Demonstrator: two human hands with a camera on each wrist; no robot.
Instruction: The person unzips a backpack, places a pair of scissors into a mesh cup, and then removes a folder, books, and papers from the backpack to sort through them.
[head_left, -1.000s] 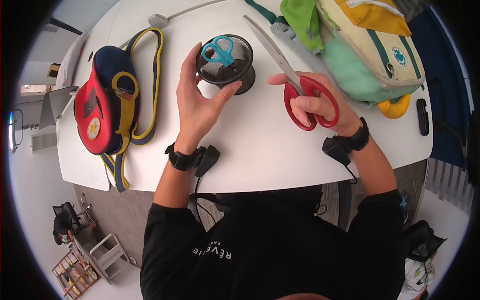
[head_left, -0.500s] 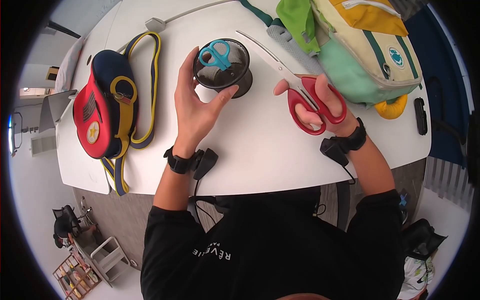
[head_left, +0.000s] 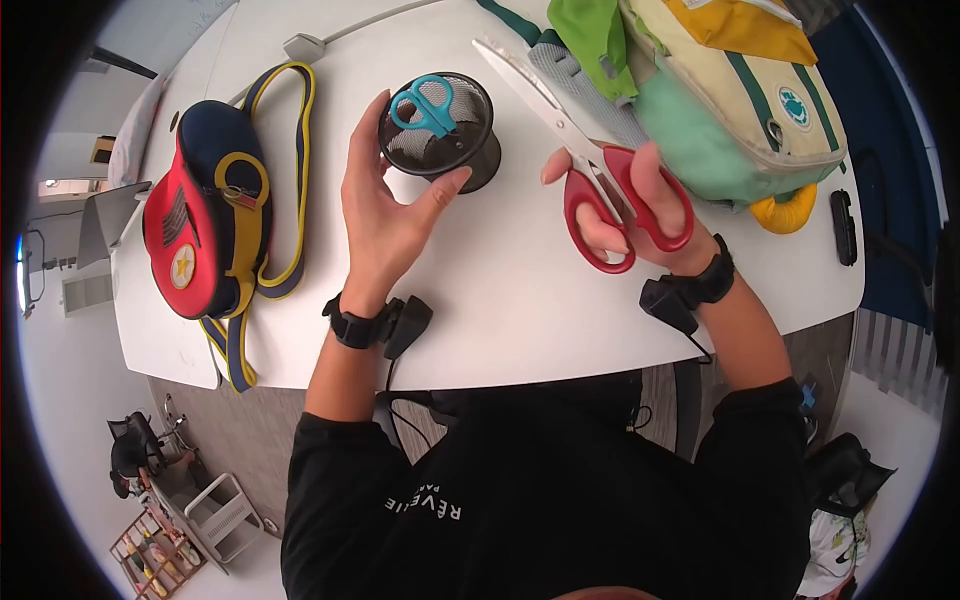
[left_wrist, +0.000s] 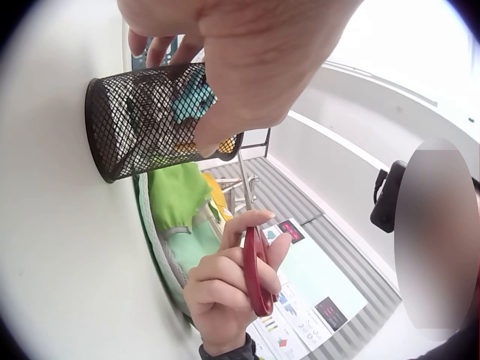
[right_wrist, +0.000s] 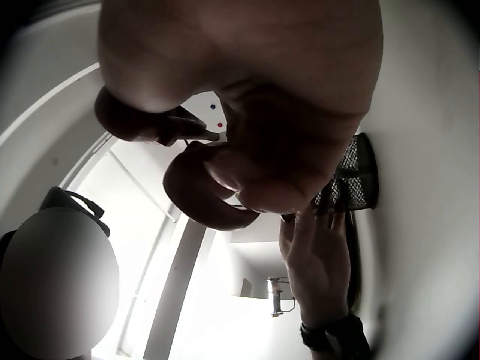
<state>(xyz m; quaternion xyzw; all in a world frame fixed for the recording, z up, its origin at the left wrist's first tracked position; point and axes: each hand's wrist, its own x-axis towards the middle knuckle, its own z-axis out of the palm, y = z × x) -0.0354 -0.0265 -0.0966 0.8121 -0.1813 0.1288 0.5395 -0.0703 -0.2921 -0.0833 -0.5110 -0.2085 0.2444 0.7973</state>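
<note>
In the head view my left hand (head_left: 388,228) grips a black mesh pen cup (head_left: 486,163), thumb and fingers on either side near its rim. Small turquoise-handled scissors (head_left: 436,121) stand in the cup with their handles up. The left wrist view shows the cup's mesh wall (left_wrist: 142,127) sideways, its base by the white tabletop. My right hand (head_left: 657,200) holds large red-handled scissors (head_left: 618,168), with fingers through the handle loops. Their blades point up and left, the tip to the right of the cup. In the dark right wrist view, the right hand hides most of the blades.
A red and navy cap-shaped bag (head_left: 190,235) with a yellow-edged strap lies on the left of the white table (head_left: 480,320). A cream, green and yellow backpack (head_left: 720,130) lies at the back right. Beside it is a small black object (head_left: 845,228) near the right edge.
The red-handled scissors have tilted a little and their tip has shifted left, while the handle loops stand slightly wider apart. My left hand keeps its grip on the pen cup.
</note>
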